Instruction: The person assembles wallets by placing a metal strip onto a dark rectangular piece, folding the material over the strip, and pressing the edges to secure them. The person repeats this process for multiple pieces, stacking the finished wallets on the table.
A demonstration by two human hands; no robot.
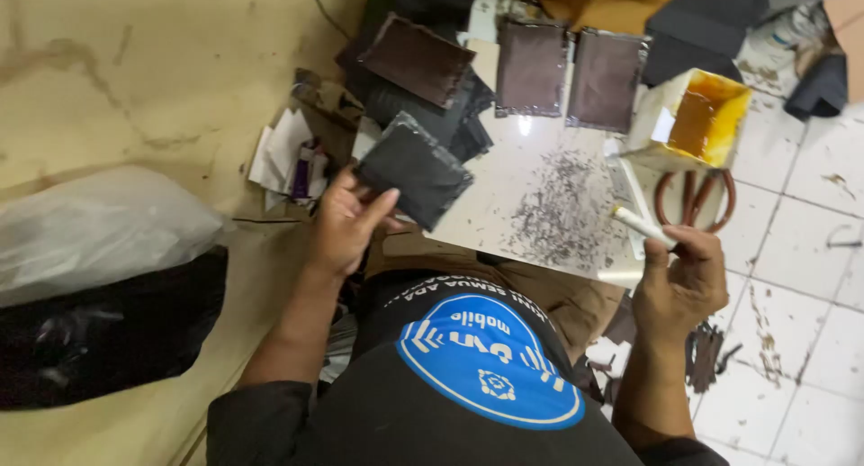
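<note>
The left hand [346,223] has its grip clamped on a dark leather piece [416,171], at ten o'clock of the white board [540,182]. The right hand [681,281] has its grip clamped on a white stick [642,225], at four o'clock.

Black leather piece [416,171] in left hand [346,223], white stick [643,224] in right hand [684,281]

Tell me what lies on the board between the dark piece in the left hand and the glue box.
In the head view, a scatter of dark shavings on the white board lies between the dark piece and the glue box.
</note>
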